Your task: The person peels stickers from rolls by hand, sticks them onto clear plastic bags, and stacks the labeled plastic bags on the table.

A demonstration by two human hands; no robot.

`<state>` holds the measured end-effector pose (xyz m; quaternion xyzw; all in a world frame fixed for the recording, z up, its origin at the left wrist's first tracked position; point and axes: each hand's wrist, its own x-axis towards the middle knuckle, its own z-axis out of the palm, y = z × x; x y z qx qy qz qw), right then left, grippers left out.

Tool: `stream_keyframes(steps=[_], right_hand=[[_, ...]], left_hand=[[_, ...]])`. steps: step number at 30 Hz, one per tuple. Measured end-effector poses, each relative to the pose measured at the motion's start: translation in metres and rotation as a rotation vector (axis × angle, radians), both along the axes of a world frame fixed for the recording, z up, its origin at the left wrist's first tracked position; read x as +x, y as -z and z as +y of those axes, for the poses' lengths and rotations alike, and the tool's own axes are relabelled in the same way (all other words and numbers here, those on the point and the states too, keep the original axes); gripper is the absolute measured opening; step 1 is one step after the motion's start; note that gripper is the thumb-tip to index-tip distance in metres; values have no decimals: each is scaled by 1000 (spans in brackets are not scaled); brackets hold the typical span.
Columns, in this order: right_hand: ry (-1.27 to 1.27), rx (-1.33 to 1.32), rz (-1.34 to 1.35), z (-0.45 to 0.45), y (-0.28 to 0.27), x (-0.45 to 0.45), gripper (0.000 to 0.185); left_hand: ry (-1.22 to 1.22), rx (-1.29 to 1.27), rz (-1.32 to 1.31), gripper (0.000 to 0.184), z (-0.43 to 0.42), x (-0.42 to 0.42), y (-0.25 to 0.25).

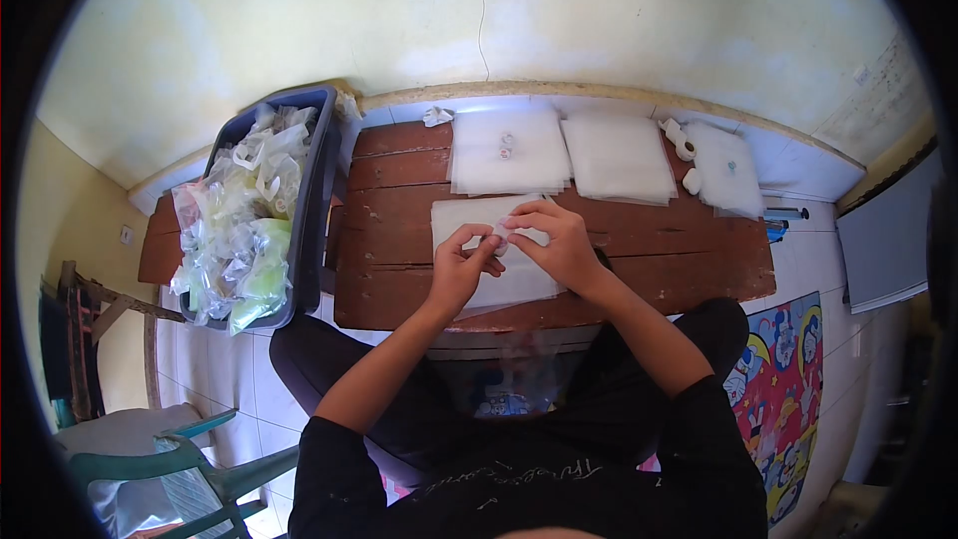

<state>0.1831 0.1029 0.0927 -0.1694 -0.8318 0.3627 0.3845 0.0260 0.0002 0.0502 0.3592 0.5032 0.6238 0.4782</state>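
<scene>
My left hand (465, 262) and my right hand (555, 245) meet over a stack of clear plastic sheets (529, 287) on the brown wooden table. Between their pinched fingertips is a small pale item (502, 230), too small to make out; both hands touch it. Behind the hands lie two more stacks of clear plastic, the left one (484, 145) with a small marked piece on top, the other (619, 158) beside it. A further stack (725, 175) lies at the right with white rolls (683, 146) next to it.
A dark bin (324, 180) full of plastic bags stands left of the wooden table (399, 284). A crumpled white piece (436, 117) lies near the wall. A green chair (215, 474) is at the lower left, a colourful mat (788, 379) on the floor at right.
</scene>
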Motion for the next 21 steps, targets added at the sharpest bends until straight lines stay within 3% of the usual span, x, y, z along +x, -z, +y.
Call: stream_keyframes(steps=[4, 11, 21], right_hand=[[40, 178, 0, -6, 6, -3, 20], [27, 186, 10, -9, 10, -4, 14], [37, 278, 2, -9, 15, -4, 13]], left_hand=[[-15, 28, 4, 15, 0, 2, 2], [-19, 132, 82, 10, -1, 1, -2], [-33, 76, 152, 9, -2, 2, 3]])
